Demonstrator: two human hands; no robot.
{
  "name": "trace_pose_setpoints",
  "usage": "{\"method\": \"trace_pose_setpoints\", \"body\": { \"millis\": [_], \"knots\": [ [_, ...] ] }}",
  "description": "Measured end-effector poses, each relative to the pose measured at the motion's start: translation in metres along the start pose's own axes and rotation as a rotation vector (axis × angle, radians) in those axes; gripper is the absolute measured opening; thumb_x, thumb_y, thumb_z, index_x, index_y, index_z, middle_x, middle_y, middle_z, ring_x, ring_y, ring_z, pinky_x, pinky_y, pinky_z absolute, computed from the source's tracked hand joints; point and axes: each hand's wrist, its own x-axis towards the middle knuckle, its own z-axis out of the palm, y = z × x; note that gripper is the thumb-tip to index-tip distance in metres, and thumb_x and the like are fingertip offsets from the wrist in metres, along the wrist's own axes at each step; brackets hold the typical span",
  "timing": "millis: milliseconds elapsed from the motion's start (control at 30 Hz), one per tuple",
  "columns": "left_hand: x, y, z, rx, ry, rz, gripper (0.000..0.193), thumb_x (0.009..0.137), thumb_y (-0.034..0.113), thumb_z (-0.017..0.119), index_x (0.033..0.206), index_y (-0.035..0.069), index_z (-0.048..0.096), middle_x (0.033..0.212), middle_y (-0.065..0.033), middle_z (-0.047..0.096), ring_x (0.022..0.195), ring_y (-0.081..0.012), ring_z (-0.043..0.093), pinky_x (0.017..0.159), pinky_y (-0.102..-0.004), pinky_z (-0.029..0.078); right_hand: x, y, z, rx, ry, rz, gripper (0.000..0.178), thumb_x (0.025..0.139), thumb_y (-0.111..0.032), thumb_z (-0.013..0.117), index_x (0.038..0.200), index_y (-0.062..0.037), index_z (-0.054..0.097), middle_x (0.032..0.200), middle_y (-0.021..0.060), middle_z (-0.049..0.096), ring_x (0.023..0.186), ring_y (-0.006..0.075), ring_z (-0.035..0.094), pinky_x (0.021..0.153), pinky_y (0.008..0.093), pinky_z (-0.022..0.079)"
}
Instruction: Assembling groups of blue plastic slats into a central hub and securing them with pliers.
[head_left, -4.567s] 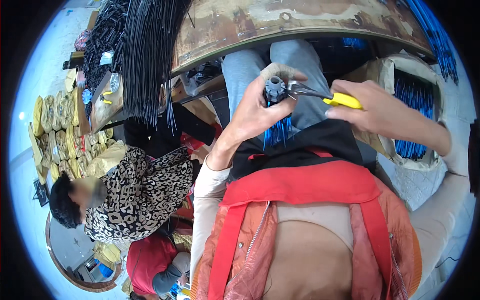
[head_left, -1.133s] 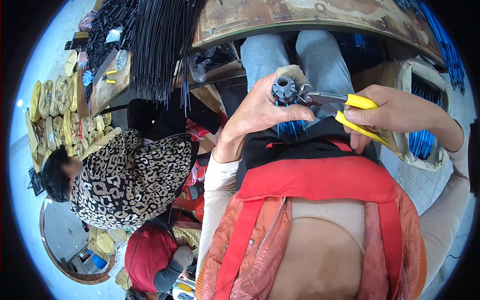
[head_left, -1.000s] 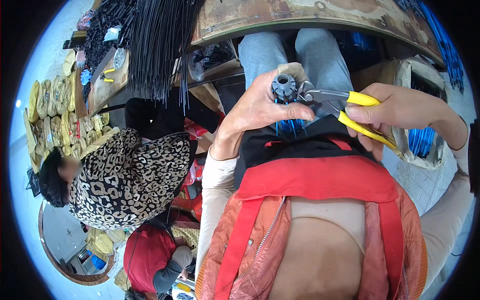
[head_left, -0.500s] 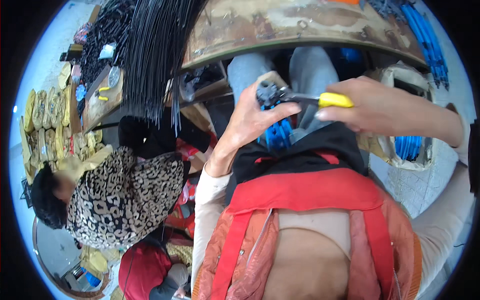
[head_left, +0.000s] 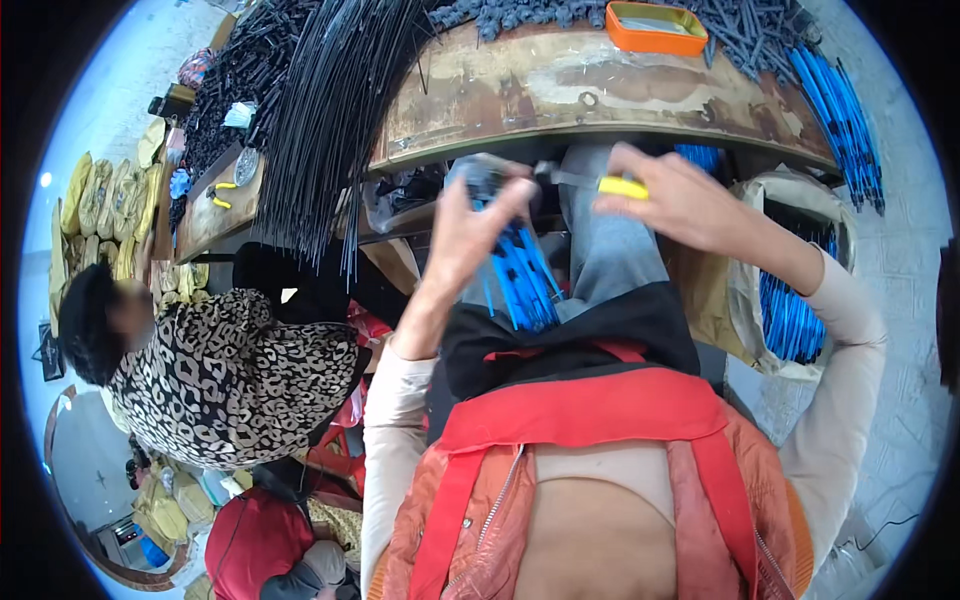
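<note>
My left hand (head_left: 468, 232) is raised in front of the rusty workbench edge (head_left: 560, 95) and grips a bundle of blue cables (head_left: 518, 272) by its dark grey upper end; the blue strands hang down over my lap. My right hand (head_left: 680, 200) holds yellow-handled pliers (head_left: 610, 185) whose metal jaws point left toward the top of the bundle. Both hands are blurred by motion.
A thick sheaf of black cables (head_left: 340, 110) hangs over the bench at left. An orange tray (head_left: 655, 28) sits on the bench among dark parts. A sack of blue cables (head_left: 795, 300) stands at my right. A person in a leopard-print top (head_left: 230, 370) sits at my left.
The view has tilted up, showing more of the bench. Both hands have lifted slightly toward the bench edge, and more of the blue strands hang out below my left hand.
</note>
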Motion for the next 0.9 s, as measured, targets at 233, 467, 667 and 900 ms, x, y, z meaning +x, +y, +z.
{"method": "trace_pose_setpoints", "body": {
  "millis": [233,467,667,900],
  "knots": [
    [0.0,0.054,-0.05,-0.708,0.027,0.321,0.034,0.099,0.031,0.057,0.11,-0.001,0.054,0.073,-0.0014,0.052,0.071,-0.015,0.055,0.075,-0.034,0.048,-0.003,0.149,-0.024,-0.86,0.555,0.097,0.055,0.086,-0.039,0.065,0.132,-0.0111,0.051,0.128,0.0171,0.056,0.113,0.036,0.057,0.089,0.0455,0.048],
    [0.013,-0.019,-0.022,-1.237,0.292,-0.228,0.033,0.096,0.03,0.06,0.087,-0.001,0.054,0.078,-0.0123,0.061,0.081,-0.025,0.063,0.088,-0.0377,0.053,-0.035,0.0,0.053,0.671,0.231,-0.509,0.074,0.086,-0.026,0.07,0.148,-0.007,0.035,0.147,0.0184,0.038,0.136,0.0288,0.04,0.111,0.0425,0.031],
    [0.004,-0.066,0.032,-1.428,0.252,-0.527,0.027,0.094,0.025,0.063,0.094,-0.001,0.057,0.091,-0.0139,0.066,0.097,-0.0298,0.065,0.094,-0.0442,0.053,-0.024,-0.023,0.078,0.53,0.77,-0.45,0.052,0.07,-0.023,0.087,0.109,-0.0011,0.063,0.122,0.0131,0.058,0.11,0.0283,0.058,0.097,0.039,0.044],
    [-0.039,-0.087,0.008,-0.816,0.264,-0.554,0.045,0.098,0.038,0.056,0.12,-0.001,0.06,0.113,-0.0089,0.066,0.107,-0.0208,0.062,0.095,-0.0356,0.046,-0.017,-0.059,0.058,0.792,0.634,-0.396,0.051,0.072,-0.029,0.087,0.105,0.0003,0.062,0.103,0.0076,0.065,0.095,0.0159,0.061,0.083,0.0291,0.048]
  ]
}}
